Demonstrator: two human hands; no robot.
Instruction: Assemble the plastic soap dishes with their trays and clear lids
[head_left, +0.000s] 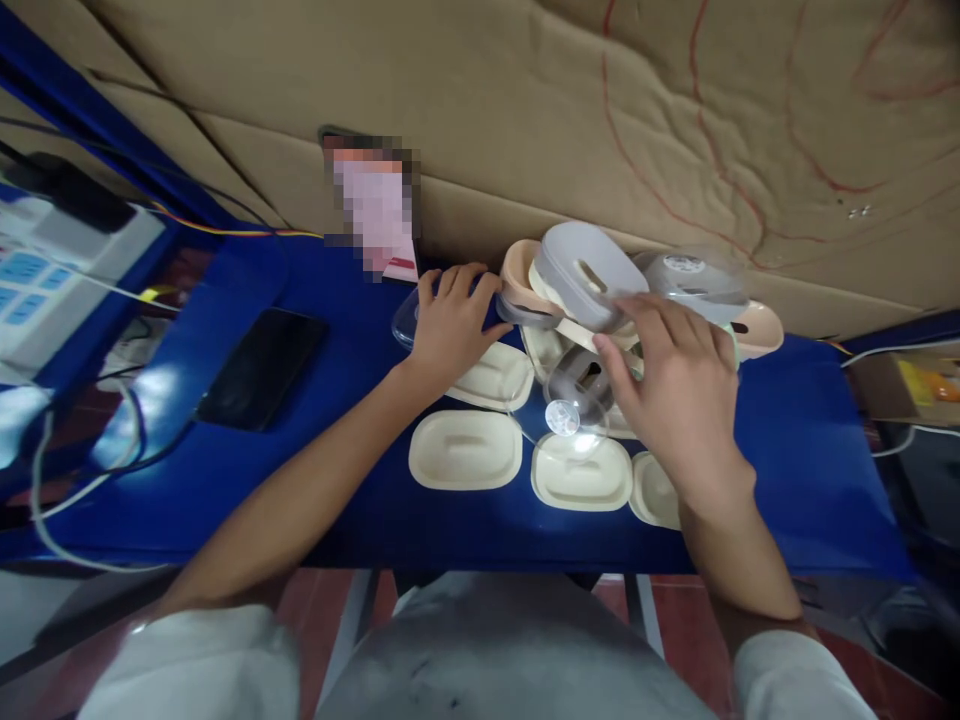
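Observation:
My left hand (455, 325) curls from above over a clear plastic cover (405, 320), its thumb reaching toward a peach oval dish (523, 275). Part of the cover is hidden under the palm. Farther right, my right hand (679, 370) has its thumb and fingertips at the near right end of a grey oval dish (589, 270) with a slot, which tops a pile. Below the pile, a dark grey-brown slotted dish (581, 385) lies under a clear cover with a round sticker (562, 418). Cream oval trays (465, 450) lie nearest my body, one partly behind my right wrist.
A propped phone (379, 210) leans on the cardboard wall (480, 110). A black phone (262, 370) lies left on the blue table (360, 500), near cables and a white power strip (75, 270). Another clear cover (694, 280) and peach dish (761, 330) sit right of the pile.

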